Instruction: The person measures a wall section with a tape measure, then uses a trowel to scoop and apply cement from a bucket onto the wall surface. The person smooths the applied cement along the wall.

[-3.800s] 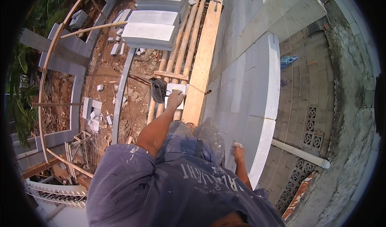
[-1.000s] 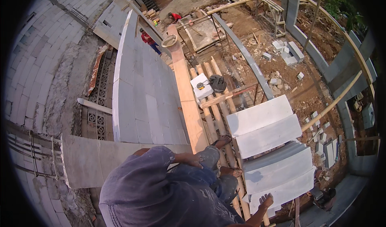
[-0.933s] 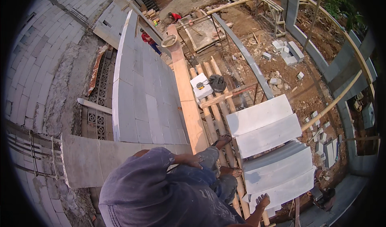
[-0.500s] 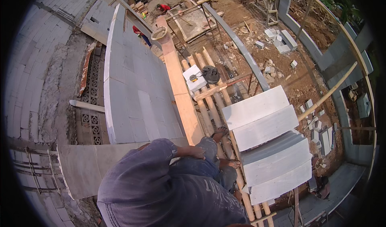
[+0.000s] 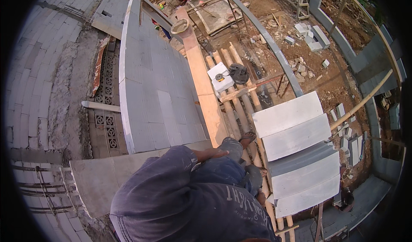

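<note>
My left hand point(image 5: 218, 153) lies over my bent knee, in grey-blue trousers, its fingers appearing laid out with nothing in them. A small patch of skin beside my other knee looks like part of my right hand point(image 5: 261, 198); my shirt hides the rest, so its fingers do not show. My feet rest on bamboo poles point(image 5: 243, 109). Close on my right lie large pale lightweight blocks point(image 5: 296, 137) in a row. Farther along the poles, a white block point(image 5: 220, 77) carries a small yellow-and-black tape measure point(image 5: 219, 77), beside a black bag point(image 5: 239, 73).
On the left stands a pale block wall point(image 5: 161, 96). A long wooden plank point(image 5: 205, 87) runs beside it, with a round bucket point(image 5: 180, 26) at its far end. Below right, broken blocks point(image 5: 313, 36) litter brown soil. A bamboo pole point(image 5: 365, 99) slants across at right.
The whole view has shifted slightly, so the scaffold and blocks sit farther right in the picture. My left hand stays at my knee.
</note>
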### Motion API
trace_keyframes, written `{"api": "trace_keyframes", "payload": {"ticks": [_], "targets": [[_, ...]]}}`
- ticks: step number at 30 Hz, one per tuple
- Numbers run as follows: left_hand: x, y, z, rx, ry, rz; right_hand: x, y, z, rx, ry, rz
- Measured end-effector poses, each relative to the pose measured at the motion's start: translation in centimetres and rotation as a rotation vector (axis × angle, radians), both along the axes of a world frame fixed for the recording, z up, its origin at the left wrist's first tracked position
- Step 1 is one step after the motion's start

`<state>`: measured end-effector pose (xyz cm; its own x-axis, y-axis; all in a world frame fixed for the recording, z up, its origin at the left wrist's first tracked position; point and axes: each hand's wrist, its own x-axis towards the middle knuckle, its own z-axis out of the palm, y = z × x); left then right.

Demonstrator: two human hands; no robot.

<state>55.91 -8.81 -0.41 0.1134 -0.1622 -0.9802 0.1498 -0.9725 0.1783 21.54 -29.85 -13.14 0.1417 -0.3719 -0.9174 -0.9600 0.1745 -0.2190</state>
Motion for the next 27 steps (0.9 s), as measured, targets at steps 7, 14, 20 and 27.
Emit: {"api": "trace_keyframes", "payload": {"ticks": [7, 14, 20, 27], "targets": [[0.7, 4.3, -5.6, -0.011, -0.263, -0.064, 1.8, 0.0, -0.9, 0.017, -0.063, 0.106], [2.0, 4.3, -7.9, -0.007, -0.366, -0.071, 5.8, -2.0, 2.1, -0.094, -0.242, -0.232], [4.0, 4.3, -7.2, -0.411, -0.286, -0.448, 14.5, -5.8, 10.7, -0.089, -0.372, -0.44], [4.1, 5.0, -7.7, -0.327, -0.385, -0.285, 25.9, -9.8, 32.3, -0.371, -1.69, -0.181]]}}
